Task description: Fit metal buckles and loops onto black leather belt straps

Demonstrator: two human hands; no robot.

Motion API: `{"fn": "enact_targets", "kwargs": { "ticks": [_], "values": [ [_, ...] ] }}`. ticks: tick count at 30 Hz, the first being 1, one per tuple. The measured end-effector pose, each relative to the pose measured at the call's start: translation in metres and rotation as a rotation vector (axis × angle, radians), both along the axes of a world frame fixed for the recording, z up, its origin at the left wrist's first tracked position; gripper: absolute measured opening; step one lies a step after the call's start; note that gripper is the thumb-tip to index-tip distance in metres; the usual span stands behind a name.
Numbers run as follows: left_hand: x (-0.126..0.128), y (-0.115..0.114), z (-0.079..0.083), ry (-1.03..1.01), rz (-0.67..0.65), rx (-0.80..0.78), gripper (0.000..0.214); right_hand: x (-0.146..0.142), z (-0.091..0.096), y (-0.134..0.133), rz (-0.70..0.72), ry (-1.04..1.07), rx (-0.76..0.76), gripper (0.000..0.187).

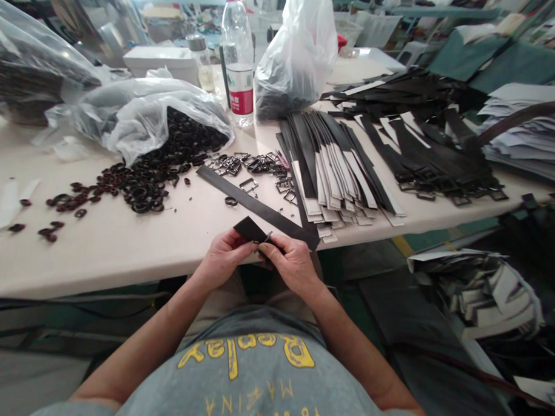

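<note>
My left hand [223, 254] and my right hand [291, 263] meet at the table's front edge, both closed on the end of a black strap [250, 229]. A small metal part shows between my fingertips at the strap's end. A long black strap [254, 206] lies diagonally on the table just beyond my hands, with a dark loop [231, 201] beside it. Loose metal buckles [251, 164] lie further back. A spill of dark loops [146, 179] spreads from a clear plastic bag [139, 115].
Fanned black and white straps [338, 167] lie right of centre, straps with buckles [433, 171] beyond. A water bottle [239, 61] and a filled plastic bag [296, 57] stand at the back. Stacked paper [526, 132] sits far right, bundled straps [488, 294] on the floor.
</note>
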State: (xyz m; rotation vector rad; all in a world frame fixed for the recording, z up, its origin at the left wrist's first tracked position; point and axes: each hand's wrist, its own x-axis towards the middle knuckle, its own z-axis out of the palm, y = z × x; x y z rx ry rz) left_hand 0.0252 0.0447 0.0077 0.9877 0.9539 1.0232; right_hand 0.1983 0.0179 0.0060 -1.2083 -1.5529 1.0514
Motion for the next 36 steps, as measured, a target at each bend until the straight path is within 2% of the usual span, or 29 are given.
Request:
{"fn": "enact_targets", "kwargs": {
  "ticks": [5, 10, 13, 16, 19, 23, 28, 31, 36],
  "values": [
    [-0.006, -0.004, 0.0, 0.045, -0.011, 0.027, 0.031, -0.002, 0.003, -0.002, 0.009, -0.022, -0.009, 0.028],
    [-0.008, -0.001, -0.006, -0.034, 0.03, -0.104, 0.036, -0.001, 0.006, -0.003, 0.027, -0.024, 0.005, 0.026],
    [-0.007, 0.0, -0.004, -0.118, 0.031, -0.163, 0.036, 0.004, 0.005, -0.001, 0.134, -0.011, -0.009, 0.023],
    [-0.01, 0.0, -0.001, -0.158, 0.029, -0.157, 0.034, 0.009, 0.003, -0.001, 0.291, 0.023, -0.091, 0.024],
    [-0.013, 0.0, 0.001, -0.191, -0.054, -0.188, 0.035, 0.01, 0.001, -0.003, 0.331, 0.054, -0.161, 0.026],
    [-0.012, 0.0, 0.005, -0.259, -0.19, -0.238, 0.034, 0.007, 0.002, -0.006, 0.312, 0.017, -0.128, 0.025],
    [-0.008, 0.001, 0.013, -0.303, -0.264, -0.21, 0.028, 0.005, 0.003, -0.008, 0.317, 0.01, -0.081, 0.024],
    [-0.007, 0.001, 0.011, -0.26, -0.218, -0.17, 0.026, 0.004, 0.0, -0.009, 0.297, -0.004, -0.042, 0.023],
    [-0.003, -0.001, -0.003, -0.098, 0.011, -0.081, 0.025, -0.002, -0.003, -0.01, 0.215, 0.0, -0.081, 0.026]
  ]
}}
